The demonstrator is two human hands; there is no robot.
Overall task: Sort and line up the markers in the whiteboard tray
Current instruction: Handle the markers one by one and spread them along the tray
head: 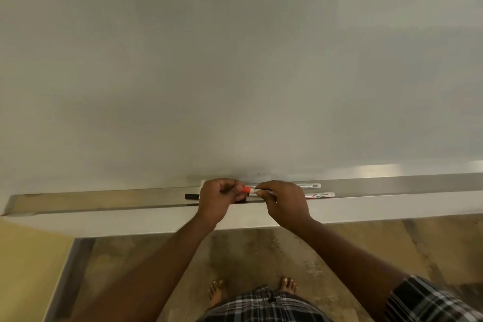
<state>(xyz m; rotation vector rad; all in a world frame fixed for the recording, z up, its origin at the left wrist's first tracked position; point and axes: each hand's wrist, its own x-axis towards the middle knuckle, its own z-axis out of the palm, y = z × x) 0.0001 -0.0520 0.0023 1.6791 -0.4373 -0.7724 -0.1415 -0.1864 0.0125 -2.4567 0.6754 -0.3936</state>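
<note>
A long metal tray (104, 201) runs under the whiteboard (235, 60). My left hand (219, 198) is closed over a black-capped marker (192, 196), whose cap sticks out to the left. My right hand (282, 201) pinches a red-capped white marker (318, 195); its red cap (245, 189) shows between the two hands. Behind it a third white marker (308, 185) lies along the back of the tray, partly hidden by my right hand.
The tray's white front lip (392, 206) stretches right across the view. Below are a mottled floor (248, 256), my bare feet and a yellow surface (26, 269) with a metal edge at the lower left.
</note>
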